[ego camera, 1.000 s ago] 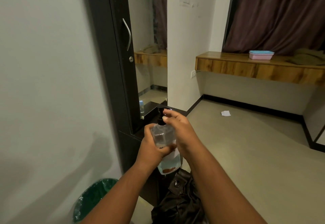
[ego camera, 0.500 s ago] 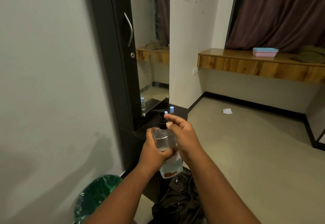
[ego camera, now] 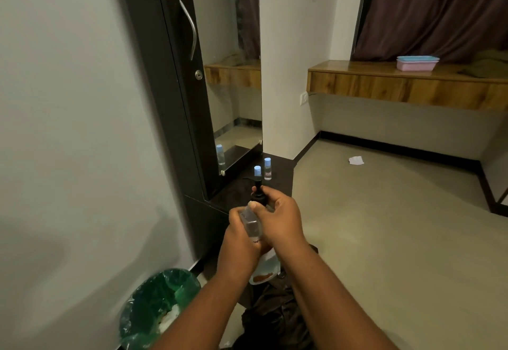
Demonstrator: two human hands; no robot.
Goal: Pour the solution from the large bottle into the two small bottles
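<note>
I hold the large clear bottle (ego camera: pixel 253 224) upright in front of me, above the dark shelf (ego camera: pixel 280 169). My left hand (ego camera: pixel 238 245) grips its body from the left. My right hand (ego camera: pixel 277 219) wraps its fingers around the black pump cap (ego camera: pixel 257 194) at the neck. Two small clear bottles with blue caps stand on the shelf just beyond: one (ego camera: pixel 257 171) right behind the pump, the other (ego camera: pixel 267 168) slightly farther right. The large bottle's lower label shows below my hands.
A tall mirror (ego camera: pixel 233 74) in a dark cabinet frame stands at left, reflecting a small bottle. A green-lined bin (ego camera: pixel 162 305) sits at bottom left, a dark bag (ego camera: pixel 275 319) below my arms. A wooden ledge (ego camera: pixel 398 85) with a pink-and-blue box (ego camera: pixel 416 63) runs along the right wall.
My hands and the large bottle have lowered in view, uncovering both small bottles. My right hand slid down from the pump's top onto its collar.
</note>
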